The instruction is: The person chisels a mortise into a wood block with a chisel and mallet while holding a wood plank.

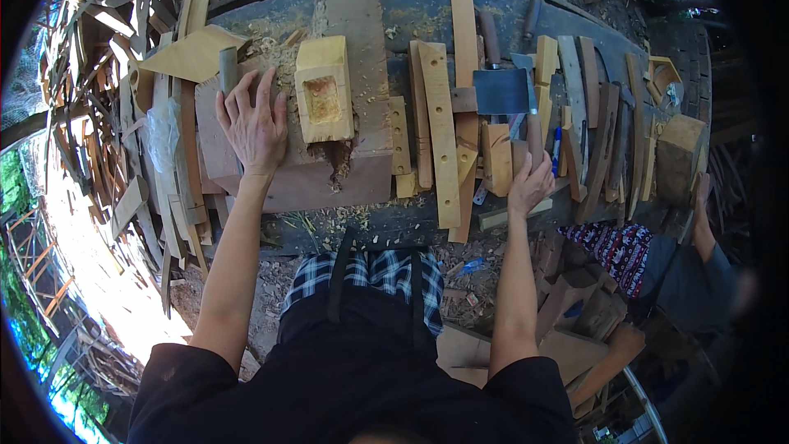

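My left hand (256, 122) lies with fingers spread on a broad brown wooden block (329, 185). A round wooden tool handle (228, 67) sticks out beyond its fingertips; the rest of that tool is mostly hidden beneath the hand. Just right of this hand, on the block, is a pale yellow wood piece (329, 49) with a rectangular hollow cut in its face. My right hand (532, 186) is closed around the lower end of the wooden handle of a cleaver-like tool (501, 92), whose dark rectangular blade lies over several wooden pieces.
Right of the block lie a long strip with holes (440, 136), a small wood block (496, 156) and a blue pen (556, 150). Scrap wood (99, 16) heaps up at left. Another person's arm (703, 218) reaches the bench's right end, near a large block (680, 156).
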Demonstrator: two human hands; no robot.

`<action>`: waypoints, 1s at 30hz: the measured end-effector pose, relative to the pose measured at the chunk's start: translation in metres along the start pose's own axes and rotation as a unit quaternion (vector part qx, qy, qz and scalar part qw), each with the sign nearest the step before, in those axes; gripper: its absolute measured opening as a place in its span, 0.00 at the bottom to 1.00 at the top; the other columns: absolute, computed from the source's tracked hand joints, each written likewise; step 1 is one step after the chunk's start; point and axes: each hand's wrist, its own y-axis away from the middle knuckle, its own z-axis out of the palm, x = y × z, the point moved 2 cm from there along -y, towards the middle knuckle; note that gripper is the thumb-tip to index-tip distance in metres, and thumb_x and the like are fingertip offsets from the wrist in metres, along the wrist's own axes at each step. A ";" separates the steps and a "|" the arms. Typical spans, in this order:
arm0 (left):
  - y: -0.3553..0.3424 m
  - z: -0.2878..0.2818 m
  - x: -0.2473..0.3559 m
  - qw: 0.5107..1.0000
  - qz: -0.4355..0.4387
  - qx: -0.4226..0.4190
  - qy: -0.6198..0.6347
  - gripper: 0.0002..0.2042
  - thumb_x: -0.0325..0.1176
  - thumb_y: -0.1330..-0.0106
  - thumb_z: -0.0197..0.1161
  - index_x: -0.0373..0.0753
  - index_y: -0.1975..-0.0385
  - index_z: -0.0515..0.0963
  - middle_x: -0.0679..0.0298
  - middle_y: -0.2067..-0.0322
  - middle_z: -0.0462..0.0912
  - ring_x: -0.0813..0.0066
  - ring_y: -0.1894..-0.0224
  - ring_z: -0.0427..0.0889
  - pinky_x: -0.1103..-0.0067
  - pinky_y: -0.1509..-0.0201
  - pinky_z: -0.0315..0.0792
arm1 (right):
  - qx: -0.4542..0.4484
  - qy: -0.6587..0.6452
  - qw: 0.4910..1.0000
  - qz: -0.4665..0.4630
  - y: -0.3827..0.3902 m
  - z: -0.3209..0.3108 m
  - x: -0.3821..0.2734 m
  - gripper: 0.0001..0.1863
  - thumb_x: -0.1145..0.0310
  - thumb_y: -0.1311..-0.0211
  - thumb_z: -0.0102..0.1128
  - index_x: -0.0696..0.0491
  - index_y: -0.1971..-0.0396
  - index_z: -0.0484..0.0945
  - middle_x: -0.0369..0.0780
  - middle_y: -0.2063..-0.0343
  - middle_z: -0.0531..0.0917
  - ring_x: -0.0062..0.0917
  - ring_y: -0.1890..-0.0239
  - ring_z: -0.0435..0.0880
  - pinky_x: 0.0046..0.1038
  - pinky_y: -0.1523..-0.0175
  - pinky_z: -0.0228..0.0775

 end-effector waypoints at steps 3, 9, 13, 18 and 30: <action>0.000 0.000 0.002 1.000 0.005 0.003 0.012 0.19 0.45 0.33 0.55 0.53 0.43 0.72 0.69 0.48 0.71 0.71 0.42 0.66 0.64 0.29 0.44 | 0.040 -0.030 0.994 0.100 0.027 -0.009 0.019 0.22 0.54 0.34 0.52 0.55 0.48 0.71 0.47 0.57 0.79 0.43 0.53 0.76 0.42 0.47 0.61; 0.001 -0.002 -0.004 1.000 -0.002 -0.010 0.007 0.19 0.43 0.32 0.54 0.53 0.41 0.70 0.69 0.47 0.71 0.71 0.40 0.66 0.66 0.29 0.43 | 0.060 0.098 0.992 0.058 0.002 -0.009 0.012 0.26 0.54 0.36 0.54 0.53 0.43 0.67 0.47 0.48 0.73 0.42 0.45 0.69 0.44 0.43 0.60; 0.000 -0.001 -0.001 1.000 0.002 -0.011 0.007 0.19 0.43 0.32 0.54 0.53 0.42 0.70 0.69 0.47 0.71 0.71 0.40 0.66 0.66 0.29 0.43 | -0.061 0.010 0.998 -0.028 -0.066 0.032 -0.025 0.30 0.53 0.38 0.57 0.50 0.39 0.65 0.46 0.43 0.70 0.43 0.40 0.65 0.44 0.40 0.59; 0.001 0.005 0.002 1.000 0.007 0.008 0.022 0.18 0.44 0.32 0.54 0.53 0.44 0.72 0.70 0.49 0.72 0.71 0.43 0.67 0.66 0.29 0.44 | -0.219 -0.100 0.968 0.077 -0.119 0.079 -0.028 0.25 0.63 0.41 0.60 0.58 0.45 0.71 0.47 0.61 0.82 0.40 0.54 0.80 0.39 0.48 0.69; -0.001 0.000 -0.005 0.998 -0.006 0.006 0.058 0.16 0.40 0.30 0.51 0.51 0.43 0.72 0.68 0.49 0.73 0.70 0.43 0.68 0.66 0.29 0.46 | 0.055 0.069 0.985 0.151 -0.095 0.014 0.022 0.29 0.59 0.40 0.58 0.52 0.40 0.65 0.45 0.46 0.69 0.44 0.43 0.66 0.44 0.41 0.60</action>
